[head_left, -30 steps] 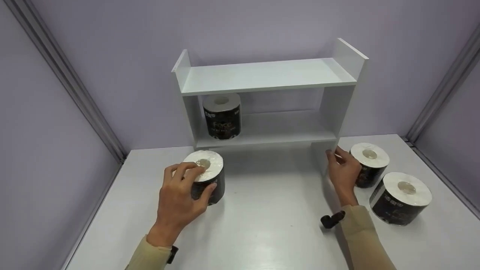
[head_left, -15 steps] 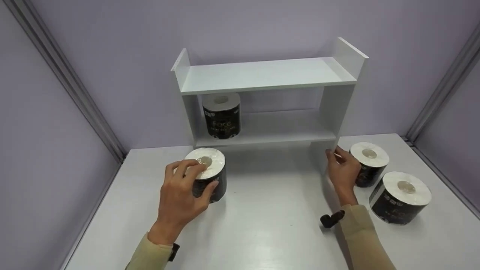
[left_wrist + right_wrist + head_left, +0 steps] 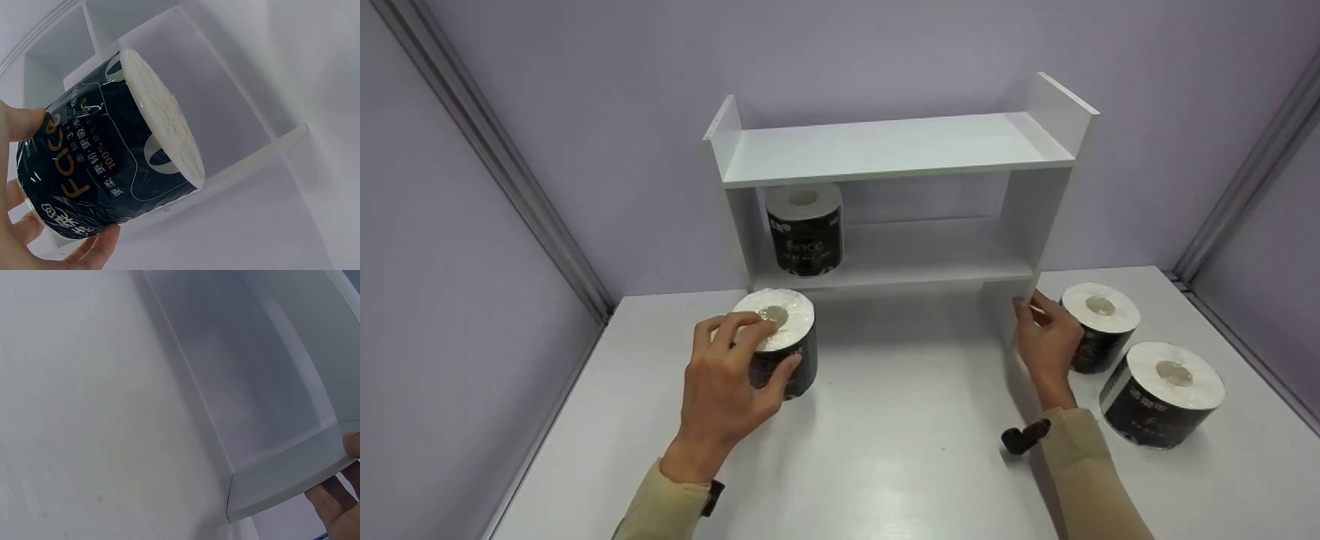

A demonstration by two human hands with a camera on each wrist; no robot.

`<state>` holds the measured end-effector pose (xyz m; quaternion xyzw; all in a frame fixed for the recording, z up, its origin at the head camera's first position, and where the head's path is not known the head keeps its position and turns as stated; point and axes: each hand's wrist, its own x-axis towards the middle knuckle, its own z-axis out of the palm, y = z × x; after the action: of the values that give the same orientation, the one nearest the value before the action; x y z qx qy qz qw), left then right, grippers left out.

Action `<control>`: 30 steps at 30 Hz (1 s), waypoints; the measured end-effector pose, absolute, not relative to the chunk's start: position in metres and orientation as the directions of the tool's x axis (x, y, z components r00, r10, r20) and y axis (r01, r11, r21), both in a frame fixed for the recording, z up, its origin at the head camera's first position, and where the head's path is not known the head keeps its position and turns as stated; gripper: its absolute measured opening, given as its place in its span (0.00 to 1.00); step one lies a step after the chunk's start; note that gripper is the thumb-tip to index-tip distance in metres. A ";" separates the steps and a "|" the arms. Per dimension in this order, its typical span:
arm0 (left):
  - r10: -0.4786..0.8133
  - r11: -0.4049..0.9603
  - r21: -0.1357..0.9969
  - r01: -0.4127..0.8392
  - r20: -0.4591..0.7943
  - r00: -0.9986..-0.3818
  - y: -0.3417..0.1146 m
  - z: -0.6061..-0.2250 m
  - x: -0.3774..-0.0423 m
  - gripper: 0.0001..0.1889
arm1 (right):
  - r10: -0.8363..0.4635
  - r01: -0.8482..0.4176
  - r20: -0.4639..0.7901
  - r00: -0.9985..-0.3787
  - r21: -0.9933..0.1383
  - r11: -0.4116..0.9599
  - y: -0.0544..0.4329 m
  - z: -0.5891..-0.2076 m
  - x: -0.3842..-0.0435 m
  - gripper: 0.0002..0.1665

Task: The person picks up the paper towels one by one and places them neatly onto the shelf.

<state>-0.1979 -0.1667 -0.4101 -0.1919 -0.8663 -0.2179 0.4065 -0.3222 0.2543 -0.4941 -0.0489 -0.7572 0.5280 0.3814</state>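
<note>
My left hand (image 3: 724, 386) grips a toilet paper roll (image 3: 802, 330) in a dark wrapper, in front of the left end of the white shelf unit (image 3: 900, 171). In the left wrist view the roll (image 3: 95, 152) is tilted, its white end clear of the tabletop, with thumb and fingers spread around it. At the unit's right side panel, my right hand (image 3: 1048, 341) pinches the panel's front edge between thumb and fingers. The right wrist view shows those fingers (image 3: 329, 498) at the panel (image 3: 281, 486). Another wrapped roll (image 3: 808, 240) stands upright on the middle shelf, at its left end.
Two more wrapped rolls stand upright on the table to the right of the unit, one farther back (image 3: 1091, 360) and one nearer (image 3: 1147, 416). Pale walls (image 3: 547, 90) enclose the white table (image 3: 870, 465) at the back and both sides.
My left hand has carried the toilet paper roll slightly up and to the right, toward the shelf unit. The right hand keeps its place on the side panel.
</note>
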 end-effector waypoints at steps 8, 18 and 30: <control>0.147 0.829 0.229 0.510 0.791 -0.594 -0.163 -0.407 -0.198 0.22 | 0.469 -0.325 0.510 -0.721 -0.847 0.420 0.256 -0.496 -0.323 0.16; 0.146 0.822 0.235 0.519 0.793 -0.591 -0.157 -0.399 -0.200 0.21 | 0.468 -0.346 0.532 -0.706 -0.835 0.427 0.256 -0.496 -0.325 0.15; 0.154 0.822 0.224 0.524 0.799 -0.582 -0.153 -0.393 -0.203 0.22 | 0.478 -0.341 0.523 -0.706 -0.842 0.418 0.256 -0.496 -0.325 0.15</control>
<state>-0.2027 -0.1533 -0.3928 -0.1969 -0.8606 -0.2243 0.4127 -0.3248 0.2556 -0.4958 -0.0458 -0.7509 0.5375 0.3809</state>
